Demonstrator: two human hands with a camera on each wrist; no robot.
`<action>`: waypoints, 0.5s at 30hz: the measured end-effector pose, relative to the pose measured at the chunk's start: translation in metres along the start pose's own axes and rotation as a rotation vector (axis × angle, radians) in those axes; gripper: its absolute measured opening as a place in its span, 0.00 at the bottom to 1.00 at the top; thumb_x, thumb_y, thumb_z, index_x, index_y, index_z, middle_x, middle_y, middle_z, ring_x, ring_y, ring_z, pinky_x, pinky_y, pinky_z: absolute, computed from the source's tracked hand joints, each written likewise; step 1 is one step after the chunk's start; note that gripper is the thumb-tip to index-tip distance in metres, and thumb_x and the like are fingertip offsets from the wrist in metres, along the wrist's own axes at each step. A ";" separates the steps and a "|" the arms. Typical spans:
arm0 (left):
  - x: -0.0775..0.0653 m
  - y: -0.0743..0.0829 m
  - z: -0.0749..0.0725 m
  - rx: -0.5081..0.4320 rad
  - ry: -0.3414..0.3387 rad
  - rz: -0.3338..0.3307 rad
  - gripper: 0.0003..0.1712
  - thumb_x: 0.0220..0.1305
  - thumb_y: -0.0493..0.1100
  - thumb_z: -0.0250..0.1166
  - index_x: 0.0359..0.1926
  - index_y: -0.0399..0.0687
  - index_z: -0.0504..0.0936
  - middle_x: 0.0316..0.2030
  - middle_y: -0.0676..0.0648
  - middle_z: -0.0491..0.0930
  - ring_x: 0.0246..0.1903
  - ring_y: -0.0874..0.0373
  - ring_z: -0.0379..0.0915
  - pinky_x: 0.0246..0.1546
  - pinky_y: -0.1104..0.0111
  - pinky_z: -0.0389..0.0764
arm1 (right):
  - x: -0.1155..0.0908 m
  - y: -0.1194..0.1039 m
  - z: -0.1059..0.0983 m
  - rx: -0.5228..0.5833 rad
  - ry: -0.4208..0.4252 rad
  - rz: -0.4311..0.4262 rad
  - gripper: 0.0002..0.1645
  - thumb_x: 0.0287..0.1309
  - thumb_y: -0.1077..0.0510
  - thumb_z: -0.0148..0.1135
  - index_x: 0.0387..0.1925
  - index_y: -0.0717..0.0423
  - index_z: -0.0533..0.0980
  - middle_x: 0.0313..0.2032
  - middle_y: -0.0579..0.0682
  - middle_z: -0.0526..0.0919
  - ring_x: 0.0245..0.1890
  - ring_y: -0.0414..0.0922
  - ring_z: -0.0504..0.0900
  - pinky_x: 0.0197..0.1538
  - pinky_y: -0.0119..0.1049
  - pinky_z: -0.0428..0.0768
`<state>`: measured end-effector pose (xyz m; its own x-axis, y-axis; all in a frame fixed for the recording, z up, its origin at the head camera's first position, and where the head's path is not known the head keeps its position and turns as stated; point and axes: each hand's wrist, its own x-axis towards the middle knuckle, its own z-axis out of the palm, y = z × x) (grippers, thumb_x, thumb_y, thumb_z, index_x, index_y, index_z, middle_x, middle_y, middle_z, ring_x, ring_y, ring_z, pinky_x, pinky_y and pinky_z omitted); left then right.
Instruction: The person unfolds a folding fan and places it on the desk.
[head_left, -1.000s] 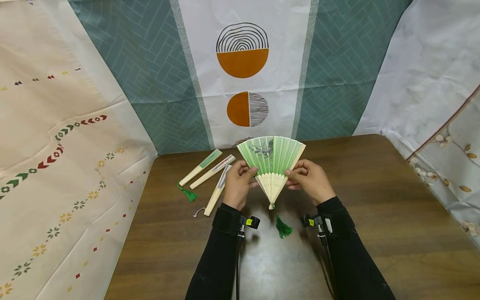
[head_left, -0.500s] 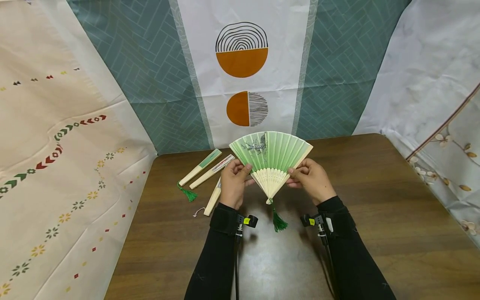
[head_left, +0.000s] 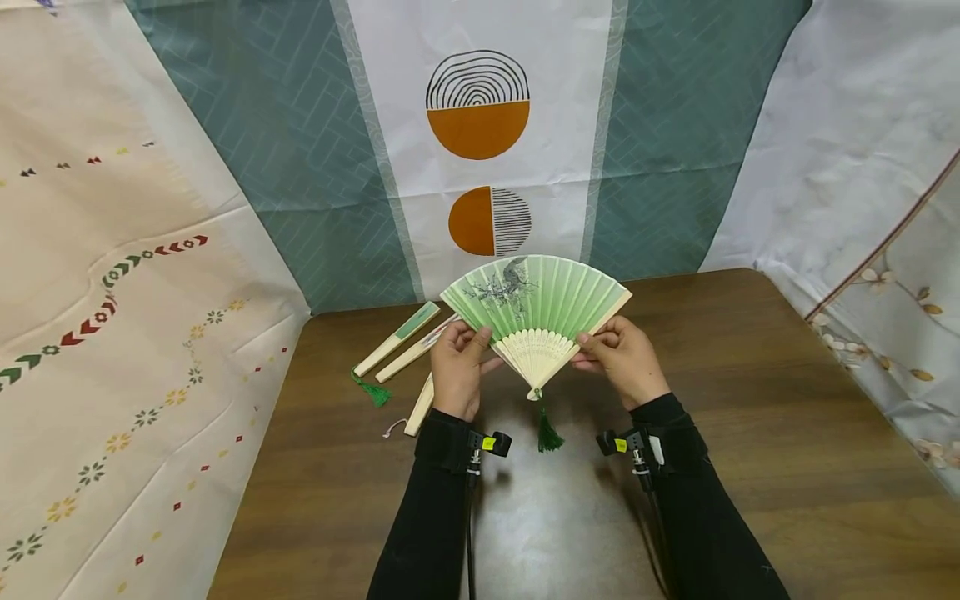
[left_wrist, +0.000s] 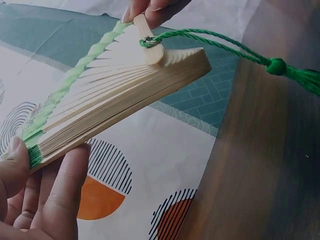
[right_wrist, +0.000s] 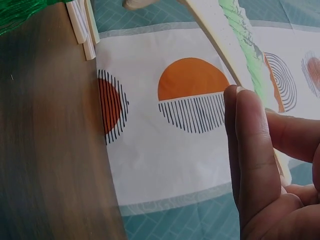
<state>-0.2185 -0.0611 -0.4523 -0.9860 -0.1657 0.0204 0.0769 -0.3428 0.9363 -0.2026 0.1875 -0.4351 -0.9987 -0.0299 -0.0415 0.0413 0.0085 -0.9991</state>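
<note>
A green folding fan (head_left: 536,308) with pale slatted ribs and a dark tree-like print is spread wide above the table. My left hand (head_left: 459,367) pinches its left edge between thumb and fingers. On the opposite edge, my right hand (head_left: 624,360) pinches the outer rib. A green tassel (head_left: 549,433) dangles from the pivot at the bottom. In the left wrist view the stacked ribs (left_wrist: 115,107) and the tassel cord (left_wrist: 215,37) show from the side. The right wrist view catches the fan's outer rib (right_wrist: 212,40) at my fingertips.
Several folded fans lie at the table's back left: one with a green top (head_left: 397,337), a pale one (head_left: 408,358) and one (head_left: 422,404) partly behind my left hand. The wooden table (head_left: 750,467) meets hanging cloths (head_left: 300,150) at the back and sides.
The fan has spread wider, its left edge moving left with my left hand and its right edge moving slightly right. The pivot and tassel have risen a little in the view.
</note>
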 end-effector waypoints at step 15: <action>0.002 0.000 -0.004 -0.076 0.039 0.026 0.02 0.83 0.31 0.67 0.50 0.37 0.82 0.40 0.50 0.79 0.45 0.59 0.81 0.35 0.61 0.98 | 0.001 0.000 0.001 0.091 0.088 -0.022 0.12 0.84 0.66 0.62 0.58 0.69 0.69 0.34 0.38 0.90 0.33 0.34 0.93 0.44 0.28 0.95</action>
<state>-0.2195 -0.0650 -0.4537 -0.9772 -0.2104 0.0292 0.1146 -0.4067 0.9063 -0.2036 0.1865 -0.4353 -0.9980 0.0586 -0.0231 0.0182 -0.0821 -0.9965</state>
